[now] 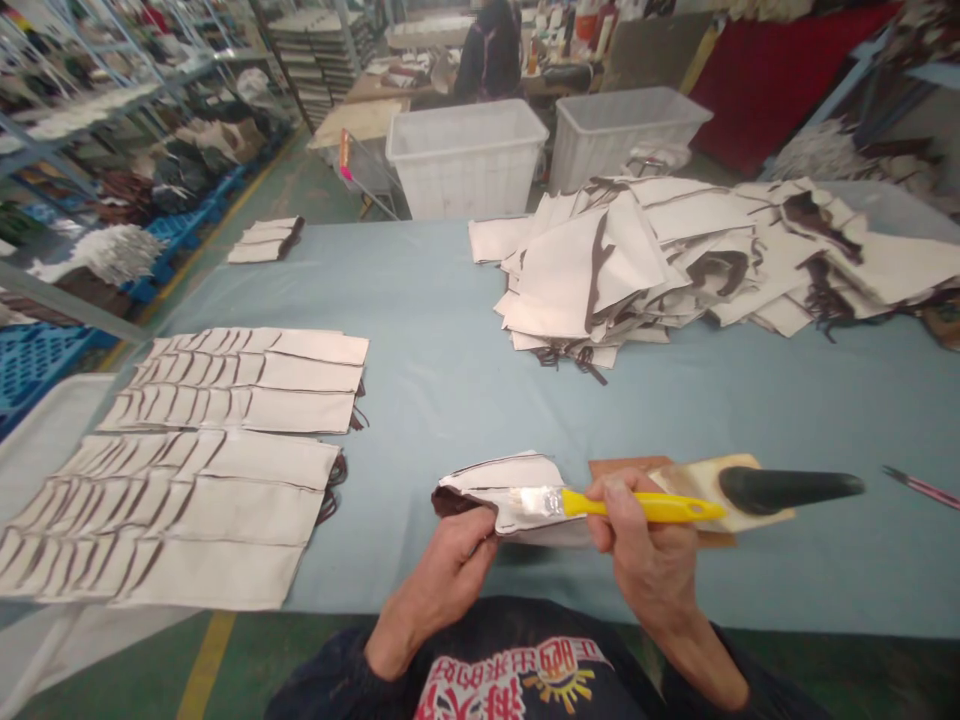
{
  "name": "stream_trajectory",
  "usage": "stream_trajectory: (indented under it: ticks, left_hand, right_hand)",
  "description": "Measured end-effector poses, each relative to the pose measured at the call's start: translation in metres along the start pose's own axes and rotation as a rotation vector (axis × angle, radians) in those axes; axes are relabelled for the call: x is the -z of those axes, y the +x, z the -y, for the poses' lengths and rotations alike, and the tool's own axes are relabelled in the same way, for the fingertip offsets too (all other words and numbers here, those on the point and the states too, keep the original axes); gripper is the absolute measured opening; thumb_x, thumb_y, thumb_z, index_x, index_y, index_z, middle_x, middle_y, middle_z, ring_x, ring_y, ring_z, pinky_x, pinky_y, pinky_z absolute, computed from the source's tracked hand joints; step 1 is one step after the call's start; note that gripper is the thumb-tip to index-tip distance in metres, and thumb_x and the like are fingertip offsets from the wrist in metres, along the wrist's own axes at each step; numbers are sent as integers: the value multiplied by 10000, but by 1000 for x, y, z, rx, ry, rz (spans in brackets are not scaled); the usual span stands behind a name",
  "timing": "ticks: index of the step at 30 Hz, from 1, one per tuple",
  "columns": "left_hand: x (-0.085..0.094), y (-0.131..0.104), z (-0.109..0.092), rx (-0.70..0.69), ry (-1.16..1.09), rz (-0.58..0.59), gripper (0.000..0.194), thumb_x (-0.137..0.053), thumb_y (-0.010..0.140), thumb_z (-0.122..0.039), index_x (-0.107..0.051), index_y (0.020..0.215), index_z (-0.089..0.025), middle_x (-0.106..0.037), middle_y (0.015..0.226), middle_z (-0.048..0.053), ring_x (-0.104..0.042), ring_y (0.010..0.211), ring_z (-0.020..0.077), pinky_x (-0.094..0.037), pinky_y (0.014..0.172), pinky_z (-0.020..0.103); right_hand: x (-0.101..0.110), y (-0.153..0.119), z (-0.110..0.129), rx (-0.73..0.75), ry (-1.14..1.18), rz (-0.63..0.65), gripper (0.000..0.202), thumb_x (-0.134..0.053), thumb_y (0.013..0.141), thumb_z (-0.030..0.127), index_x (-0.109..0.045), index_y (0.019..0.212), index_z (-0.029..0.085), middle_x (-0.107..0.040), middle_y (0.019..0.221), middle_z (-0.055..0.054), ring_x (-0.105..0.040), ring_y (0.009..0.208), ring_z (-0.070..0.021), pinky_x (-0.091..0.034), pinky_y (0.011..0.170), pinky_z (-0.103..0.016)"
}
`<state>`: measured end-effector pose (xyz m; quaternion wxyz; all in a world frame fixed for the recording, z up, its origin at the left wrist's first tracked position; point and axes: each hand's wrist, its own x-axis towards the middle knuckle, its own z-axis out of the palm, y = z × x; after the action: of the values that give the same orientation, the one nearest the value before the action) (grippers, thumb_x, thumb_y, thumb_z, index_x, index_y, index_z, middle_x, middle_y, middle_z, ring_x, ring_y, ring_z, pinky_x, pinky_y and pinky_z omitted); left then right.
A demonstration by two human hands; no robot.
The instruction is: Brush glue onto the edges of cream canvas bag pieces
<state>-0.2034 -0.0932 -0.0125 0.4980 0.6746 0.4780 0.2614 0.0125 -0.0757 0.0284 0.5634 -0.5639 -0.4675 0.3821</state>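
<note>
My left hand (450, 560) is closed at the near edge of a cream fabric piece (517, 470) with a dark brown edge, pinching it against the table. The piece is partly folded up at its left end. In my right hand (649, 550) is a paintbrush (645, 505) with a yellow handle, gripped near the middle. Its pale bristles touch or hover just over the cream piece; I cannot tell which. Right of my right hand, a black tapered object (787, 490) rests on a yellowish pad (682, 485), with a brown board beneath.
Overlapping rows of cream pieces (225, 500) lie on the left of the blue-green table (427, 400). A large heap of similar pieces (637, 250) fills the back right. Thin tweezers (919, 487) lie far right. White bins (469, 155) and a person (491, 50) are beyond the table.
</note>
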Motion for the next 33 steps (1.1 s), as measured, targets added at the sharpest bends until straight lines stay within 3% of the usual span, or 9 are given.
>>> stream_trajectory:
  ticks: [5,8,13,15,19,24,29,33]
  left_hand:
    - [0,5,-1,-82,-10,-3,290,-440,1055,-219,-569,796,-204,-615,801,32,-548,770,177,-378,749,288]
    - [-1,6,0,-124,-3,-12,305,-415,1053,-203,-544,777,-208,-591,787,27,-540,759,173,-374,738,287]
    - [-2,5,1,-121,5,-28,297,-419,1045,-190,-527,769,-209,-579,774,20,-531,754,168,-367,732,282]
    - [-3,5,2,-137,-6,-43,299,-415,1035,-174,-512,754,-210,-564,758,15,-516,735,164,-360,719,281]
    - [-3,7,3,-113,-8,-59,289,-434,1038,-182,-552,775,-205,-578,766,17,-512,733,165,-364,724,282]
    - [-3,9,0,-97,-62,-77,313,-469,1028,-210,-641,768,-187,-627,768,36,-543,747,179,-392,746,287]
    - [-2,17,-13,83,-393,-114,319,-619,995,-434,-802,1057,-180,-733,900,65,-610,852,214,-470,884,314]
    - [3,30,-20,221,-756,-106,511,-807,830,-578,-793,1144,-176,-696,763,20,-534,667,135,-469,726,245]
  right_hand:
    - [-2,-16,-4,-49,58,62,417,-598,1021,528,-614,750,211,-484,425,59,-432,344,-97,-328,362,-193]
    - [-3,-16,-8,-74,79,100,420,-597,1021,531,-620,750,211,-471,415,61,-414,331,-96,-308,348,-194]
    - [-3,-15,-6,-33,83,48,421,-606,1014,532,-617,740,213,-473,425,60,-420,345,-94,-331,359,-190]
    - [-2,-16,-5,-35,73,100,408,-608,1018,519,-627,752,210,-475,431,60,-418,345,-93,-326,352,-188]
    - [-3,-14,-5,-11,76,62,427,-603,1023,532,-619,745,208,-468,427,62,-417,338,-91,-328,348,-183]
    - [-4,-7,-3,-57,85,145,453,-610,1011,567,-618,740,204,-450,415,64,-402,328,-89,-302,339,-182]
    - [8,10,2,-79,96,15,453,-631,986,594,-589,746,212,-397,408,89,-337,323,-86,-289,330,-198]
    - [11,17,8,-48,99,1,454,-628,992,590,-594,750,207,-410,413,87,-352,343,-88,-321,352,-204]
